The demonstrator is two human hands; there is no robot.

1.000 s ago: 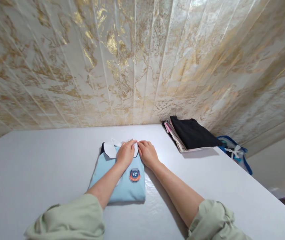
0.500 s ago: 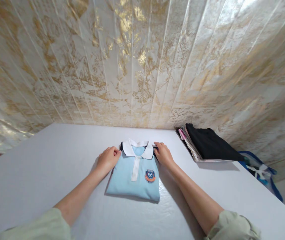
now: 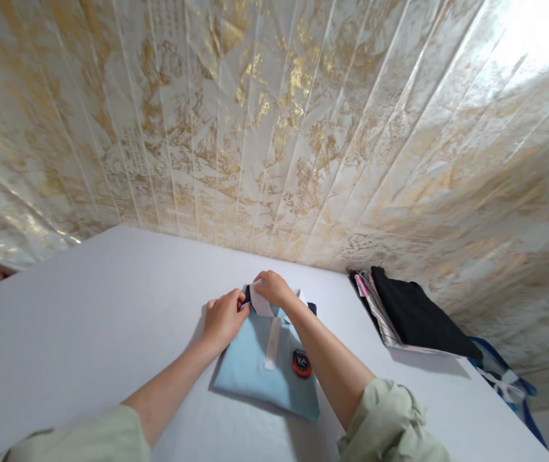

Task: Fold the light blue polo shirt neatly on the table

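A folded light blue polo shirt (image 3: 255, 359) lies front up on the white table, with a white collar, a white button strip and a round badge on its chest. My left hand (image 3: 226, 319) is closed on the dark-trimmed left shoulder of the shirt, thumb and fingers pinched together. Reaching across the shirt, my right hand (image 3: 273, 288) pinches the left part of the white collar (image 3: 261, 305). My right wrist and forearm hide some of the collar's right half.
A stack of folded clothes (image 3: 421, 314), black on top, lies at the table's right edge. Beyond that edge is a blue-trimmed bag (image 3: 505, 378). A gold-patterned curtain (image 3: 255, 128) stands along the back of the white table (image 3: 111, 321).
My right hand has moved left from the shirt's right shoulder to the left side of the collar. My left hand remains at the left shoulder. The camera view has tilted slightly.
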